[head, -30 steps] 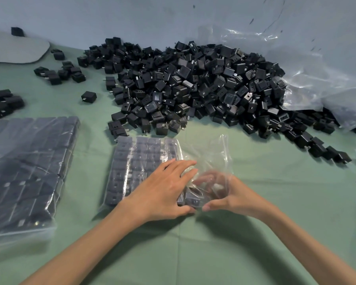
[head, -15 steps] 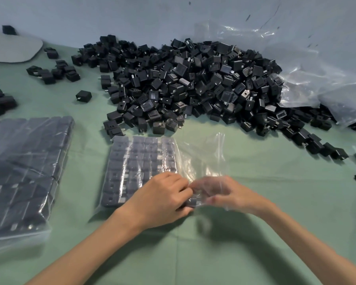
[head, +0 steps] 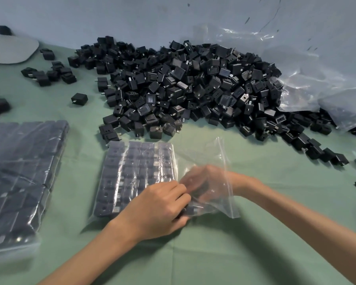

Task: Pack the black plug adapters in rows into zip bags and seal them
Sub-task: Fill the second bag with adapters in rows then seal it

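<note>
Bag point(head: 152, 165) lengthwise left-right, mouth rightward

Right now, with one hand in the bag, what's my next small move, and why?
Probably push the right hand deeper and fill in beside the last row: the zip bag is open, its right part unfilled, and the left hand holds it.

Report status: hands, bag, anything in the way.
Left hand grips clear plastic zip bag; right hand inside it, grip blurred. Rows of black plug adapters part-fill bag, mouth unsealed. Nothing blocks the mouth.
</note>
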Motion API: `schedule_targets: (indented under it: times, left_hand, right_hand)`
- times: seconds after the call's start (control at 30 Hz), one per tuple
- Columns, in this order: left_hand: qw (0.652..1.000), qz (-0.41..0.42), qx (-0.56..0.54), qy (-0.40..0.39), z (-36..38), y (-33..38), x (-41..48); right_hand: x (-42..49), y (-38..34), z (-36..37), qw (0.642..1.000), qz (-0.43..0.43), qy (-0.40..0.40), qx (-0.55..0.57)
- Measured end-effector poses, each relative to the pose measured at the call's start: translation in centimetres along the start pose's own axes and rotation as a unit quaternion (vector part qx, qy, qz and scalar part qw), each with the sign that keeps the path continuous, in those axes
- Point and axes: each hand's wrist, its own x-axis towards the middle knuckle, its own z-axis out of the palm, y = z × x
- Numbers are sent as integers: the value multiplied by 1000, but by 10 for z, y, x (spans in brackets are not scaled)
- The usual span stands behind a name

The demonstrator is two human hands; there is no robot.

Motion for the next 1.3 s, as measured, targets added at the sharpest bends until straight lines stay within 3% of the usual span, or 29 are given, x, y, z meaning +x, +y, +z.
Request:
schedule_targets:
  times: [0.2, 0.3, 0.53, 0.6, 0.77, 0.87, 1.1, 1.3]
  left_hand:
    - [1000, -19, -9, 12, 3, -4, -1]
    - [1000, -21, -9, 17, 4, -4, -1]
    - [999, -30, -30, 6, 3, -5, -1]
    - [999, -32, -31, -4, 2, -6, -2]
    - [999, -39, -34, -17, 2, -6, -1]
    - [999, -37, -24, -21, 2, -7, -1]
    - [999, -33, -20, -10, 3, -6, -1]
    - [999, -29, -21, -13, 4, -6, -2]
  right_hand:
    - [-7, 7, 11, 998, -52, 3, 45]
    - [-10, 7, 6, 993, -13, -20, 116]
    - [-19, 1, 9, 996, 51, 62, 40]
    - [-19, 0, 8, 997, 48, 51, 13]
    - [-26, 2, 8, 986, 98, 14, 132]
    - [-27, -1, 6, 984, 115, -27, 134]
    - [-26, 2, 21, 983, 100, 66, 137]
    - [-31, -6, 9, 981, 99, -3, 167]
